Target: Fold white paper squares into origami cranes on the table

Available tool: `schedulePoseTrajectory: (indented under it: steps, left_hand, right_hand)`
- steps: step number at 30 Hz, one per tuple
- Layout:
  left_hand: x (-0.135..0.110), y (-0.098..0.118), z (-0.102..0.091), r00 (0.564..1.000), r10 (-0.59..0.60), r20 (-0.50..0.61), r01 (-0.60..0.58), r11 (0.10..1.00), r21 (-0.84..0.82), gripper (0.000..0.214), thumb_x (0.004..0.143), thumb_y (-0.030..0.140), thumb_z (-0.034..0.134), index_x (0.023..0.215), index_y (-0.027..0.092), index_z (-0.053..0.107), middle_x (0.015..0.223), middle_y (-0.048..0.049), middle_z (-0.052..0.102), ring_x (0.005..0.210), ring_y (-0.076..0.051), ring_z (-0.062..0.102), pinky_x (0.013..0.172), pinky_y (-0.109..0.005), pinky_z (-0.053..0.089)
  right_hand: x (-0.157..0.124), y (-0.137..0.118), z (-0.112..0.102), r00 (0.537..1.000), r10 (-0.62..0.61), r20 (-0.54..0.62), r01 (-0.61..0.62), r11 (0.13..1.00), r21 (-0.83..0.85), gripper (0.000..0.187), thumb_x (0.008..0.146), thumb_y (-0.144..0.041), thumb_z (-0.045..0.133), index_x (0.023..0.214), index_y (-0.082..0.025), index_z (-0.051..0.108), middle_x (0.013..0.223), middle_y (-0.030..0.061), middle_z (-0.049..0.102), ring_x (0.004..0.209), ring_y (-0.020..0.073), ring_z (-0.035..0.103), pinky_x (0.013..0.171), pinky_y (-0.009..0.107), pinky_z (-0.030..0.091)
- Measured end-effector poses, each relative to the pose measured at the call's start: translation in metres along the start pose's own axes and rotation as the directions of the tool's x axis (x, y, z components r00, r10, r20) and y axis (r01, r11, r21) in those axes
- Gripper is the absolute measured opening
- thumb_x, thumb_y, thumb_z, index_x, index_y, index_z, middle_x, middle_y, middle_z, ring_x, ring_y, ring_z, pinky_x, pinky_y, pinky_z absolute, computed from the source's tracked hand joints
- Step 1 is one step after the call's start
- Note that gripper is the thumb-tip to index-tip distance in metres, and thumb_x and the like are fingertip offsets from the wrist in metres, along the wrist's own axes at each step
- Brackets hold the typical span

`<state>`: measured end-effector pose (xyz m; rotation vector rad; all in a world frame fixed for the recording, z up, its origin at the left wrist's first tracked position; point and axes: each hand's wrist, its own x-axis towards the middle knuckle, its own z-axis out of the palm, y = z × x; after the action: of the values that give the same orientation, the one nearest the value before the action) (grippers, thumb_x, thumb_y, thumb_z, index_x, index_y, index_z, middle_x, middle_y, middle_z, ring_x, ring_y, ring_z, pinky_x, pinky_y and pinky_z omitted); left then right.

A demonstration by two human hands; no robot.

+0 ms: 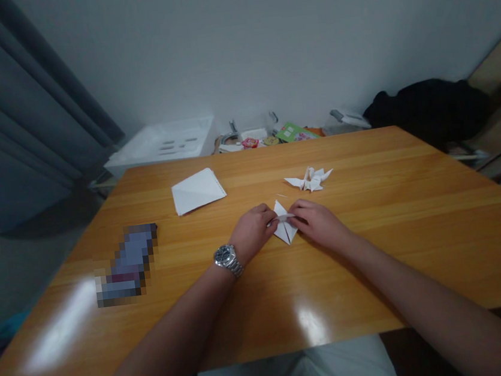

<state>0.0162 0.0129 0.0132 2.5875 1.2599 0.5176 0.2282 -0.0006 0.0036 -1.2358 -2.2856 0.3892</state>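
A small folded piece of white paper (287, 233), diamond-shaped with a slit down its lower half, lies on the wooden table between my hands. My left hand (254, 230), with a metal watch (228, 258) at the wrist, pinches the paper's left side. On the right side, my right hand (316, 221) grips it with thumb and fingers. Across the middle, a flap of the paper stands lifted between both sets of fingertips. Just beyond my right hand sits a finished-looking white paper crane (310, 179) with spread wings.
A stack of white paper (197, 191) lies at the back left of the table (195, 339). Nearer on the left is a blurred-out phone-like object (130, 263). Behind the table are a white plastic tray (168, 140), a green packet (293, 132) and black cloth (426, 109).
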Motion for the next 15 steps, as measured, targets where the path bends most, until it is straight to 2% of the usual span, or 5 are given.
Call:
schedulePoseTrajectory:
  steps: [5, 10, 15]
  left_hand:
    - [0.003, 0.003, -0.001, 0.999, -0.045, 0.019, 0.044, 0.998, 0.052, 0.022, 0.098, 0.026, 0.053, 0.092, 0.017, 0.072, 0.095, -0.0062, 0.066, 0.084, -0.018, 0.064, 0.074, -0.027, 0.048]
    - [0.005, 0.003, -0.002, 0.999, -0.018, 0.038, 0.017, 1.0, 0.021, 0.016, 0.095, 0.026, 0.057, 0.093, 0.018, 0.071, 0.095, -0.0053, 0.066, 0.082, -0.018, 0.063, 0.073, -0.027, 0.047]
    - [0.012, 0.002, -0.001, 0.993, -0.108, 0.037, 0.107, 0.994, 0.023, 0.017, 0.093, 0.025, 0.056, 0.086, 0.017, 0.07, 0.09, -0.0065, 0.067, 0.08, -0.018, 0.062, 0.073, -0.028, 0.046]
  right_hand:
    - [0.0, 0.003, 0.004, 1.0, 0.022, -0.017, -0.022, 1.0, -0.002, 0.006, 0.091, -0.015, 0.063, 0.086, -0.015, 0.068, 0.094, 0.0071, 0.064, 0.087, 0.0195, 0.06, 0.08, 0.03, 0.047]
    - [0.005, 0.005, 0.008, 0.998, 0.049, -0.036, -0.047, 0.997, 0.056, 0.012, 0.093, -0.01, 0.058, 0.093, -0.016, 0.068, 0.096, 0.0073, 0.065, 0.091, 0.019, 0.061, 0.083, 0.028, 0.046]
    - [0.011, 0.004, 0.004, 0.993, 0.113, 0.016, -0.113, 0.993, -0.041, 0.009, 0.092, -0.015, 0.061, 0.085, -0.014, 0.066, 0.093, 0.0086, 0.064, 0.086, 0.0189, 0.059, 0.077, 0.027, 0.043]
